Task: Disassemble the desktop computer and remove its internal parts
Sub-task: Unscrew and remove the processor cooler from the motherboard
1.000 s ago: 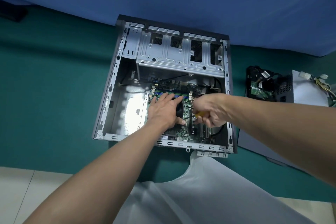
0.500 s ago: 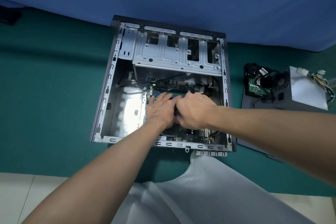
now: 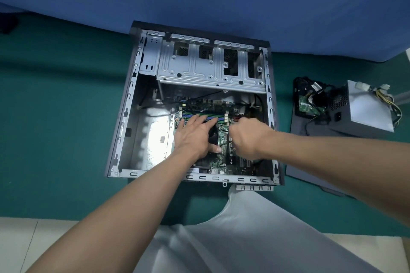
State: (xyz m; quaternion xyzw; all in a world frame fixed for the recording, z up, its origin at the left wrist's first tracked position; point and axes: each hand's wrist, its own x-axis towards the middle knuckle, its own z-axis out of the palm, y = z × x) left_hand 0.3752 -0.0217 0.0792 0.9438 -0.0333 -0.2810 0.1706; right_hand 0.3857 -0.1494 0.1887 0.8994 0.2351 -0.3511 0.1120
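An open desktop case lies flat on a green mat, with a green motherboard inside at the lower right. My left hand lies over a black cooler on the board, fingers spread and thumb along its lower edge. My right hand is curled round a screwdriver whose dark shaft points down-left onto the board beside the cooler. Blue and green memory slots run just above my left fingertips.
A silver drive cage fills the top of the case. To the right, on a grey panel, sit a removed drive with cables and a grey power supply. A blue cloth hangs behind; my white-clad knee is below.
My right hand has moved right, off my left hand, and the screwdriver shaft shows again beside the cooler. My left hand has stayed on the cooler.
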